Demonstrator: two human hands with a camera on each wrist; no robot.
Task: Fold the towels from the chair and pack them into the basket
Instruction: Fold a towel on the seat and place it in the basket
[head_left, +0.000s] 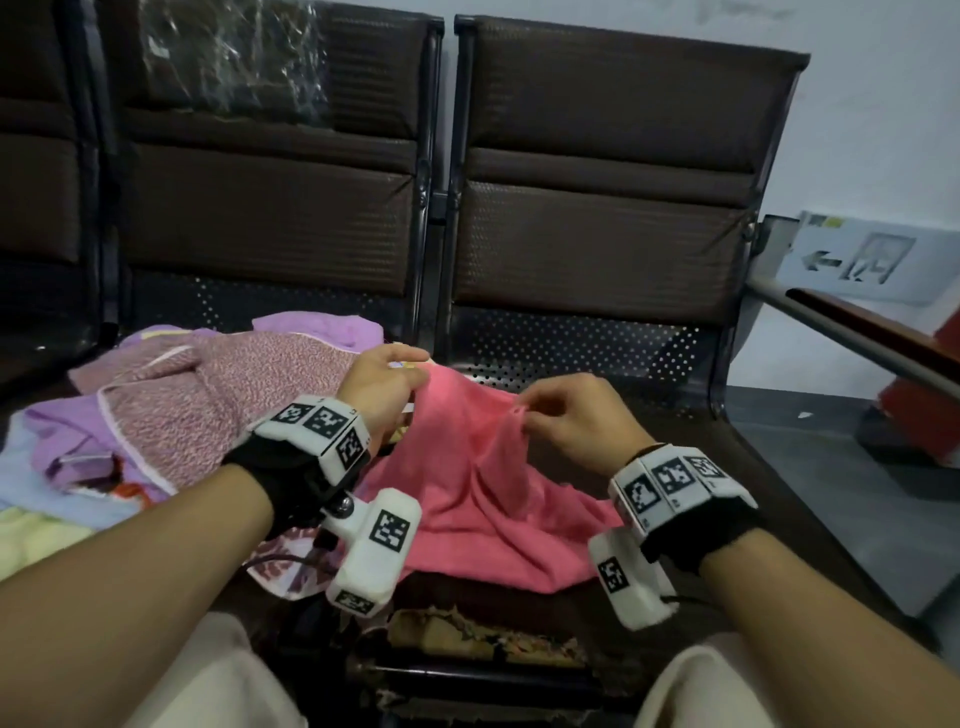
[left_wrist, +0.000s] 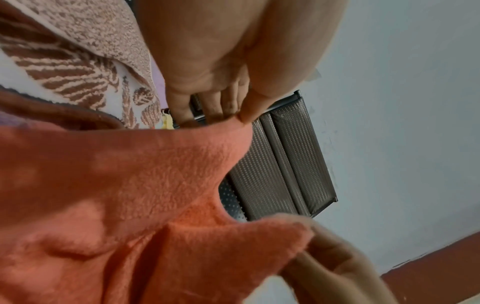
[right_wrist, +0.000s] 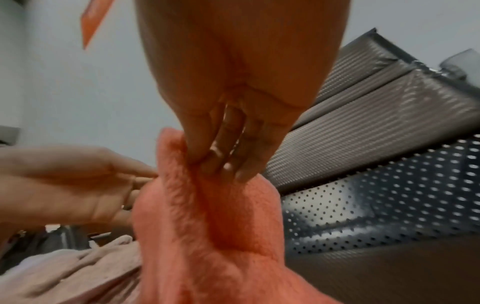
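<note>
On the left seat of the chair (head_left: 270, 218) lies a loose heap of towels (head_left: 171, 410): a speckled pinkish-brown one on top, purple ones under and behind it, pale blue and yellow ones at the near left edge. A leaf-patterned brown and white towel (left_wrist: 78, 67) shows beside the left wrist.

The left hand (head_left: 382, 387) is raised over the gap between the two seats. Its thumb and fingertips (left_wrist: 245, 117) are closed in a pinch on the upper edge of the pink towel (head_left: 467, 493), and the other fingers lie curled behind that edge.

The pink towel hangs from both hands in soft folds, its lower part spread crumpled on the front of the right seat and touching the heap at its left side.

The right hand (head_left: 569, 415) is just beside the left, a little lower. Its thumb and forefinger (right_wrist: 197, 148) pinch a bunched fold of the same edge, with the remaining fingers loosely bent against the cloth. Between the two hands the edge sags slightly.

Right of the chair stands a dark armrest rail (head_left: 852, 332) before a pale wall.
</note>
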